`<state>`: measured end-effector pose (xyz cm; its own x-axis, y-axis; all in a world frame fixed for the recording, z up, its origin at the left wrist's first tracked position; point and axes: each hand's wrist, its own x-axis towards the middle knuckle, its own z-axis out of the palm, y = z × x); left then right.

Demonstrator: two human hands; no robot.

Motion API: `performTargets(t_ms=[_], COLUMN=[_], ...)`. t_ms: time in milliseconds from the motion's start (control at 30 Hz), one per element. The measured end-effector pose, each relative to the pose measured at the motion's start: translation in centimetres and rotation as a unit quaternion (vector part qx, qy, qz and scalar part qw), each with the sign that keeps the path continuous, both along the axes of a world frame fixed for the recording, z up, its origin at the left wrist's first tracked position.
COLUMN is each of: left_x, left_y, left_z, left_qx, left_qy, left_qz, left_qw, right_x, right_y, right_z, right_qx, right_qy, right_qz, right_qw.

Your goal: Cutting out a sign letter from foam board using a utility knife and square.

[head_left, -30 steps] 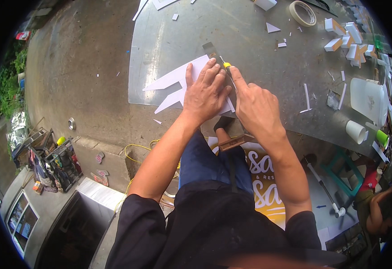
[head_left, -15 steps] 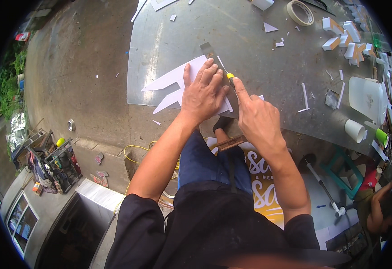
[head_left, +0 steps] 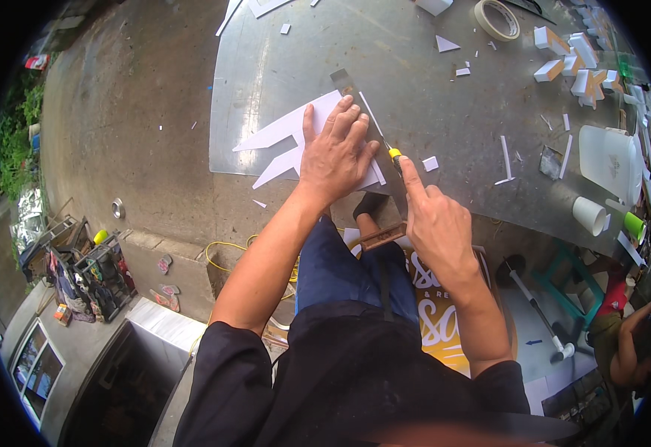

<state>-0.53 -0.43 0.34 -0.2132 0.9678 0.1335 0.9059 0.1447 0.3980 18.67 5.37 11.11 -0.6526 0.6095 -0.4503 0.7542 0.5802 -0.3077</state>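
My left hand [head_left: 334, 158] lies flat with spread fingers on a white cut sheet [head_left: 277, 132] with pointed prongs, pressing it to the metal tabletop. Under the fingertips runs the dark blade of a try square [head_left: 340, 77]; its brown handle hangs past the table's near edge. My right hand [head_left: 443, 227] is closed round a yellow and black utility knife [head_left: 394, 153], index finger stretched along it. The knife points away from me beside the square's blade. A thin white strip [head_left: 369, 112] lies just beyond its tip, and a small white offcut [head_left: 430, 163] to its right.
At the far right stand a masking tape roll [head_left: 497, 20] and several white and tan block pieces [head_left: 552, 41]. A clear plastic container [head_left: 607, 165] and a white cup [head_left: 588, 216] sit near the right edge. Another person [head_left: 631, 339] is at the lower right.
My right hand has drawn the knife toward me and slightly right along the square. The small white offcut now shows fully. My left hand stays on the sheet.
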Motion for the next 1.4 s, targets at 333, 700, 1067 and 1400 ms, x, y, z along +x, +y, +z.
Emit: performTargets(t_ms=[333,700,1067,1400], left_x=[0.0,-0.1,-0.1,-0.1], left_y=[0.0,0.0,0.0,0.0], left_z=[0.0,-0.1,-0.1,-0.1], left_qx=[-0.004,0.003,-0.006,-0.001], left_qy=[0.005,-0.003,0.005,0.005], left_qz=[-0.003,-0.001,-0.002,0.0], left_qw=[1.0,1.0,1.0,1.0], right_x=[-0.5,-6.7,-6.4,-4.1], right_y=[1.0,5.2,4.6,2.8], right_z=[2.2,-1.9,-0.9,-0.9], right_qx=[0.002,0.03,0.019,0.03], right_qy=[0.069,0.096,0.058,0.029], right_qz=[-0.054,-0.027,-0.004,0.008], right_qw=[0.996,0.995,0.998,0.999])
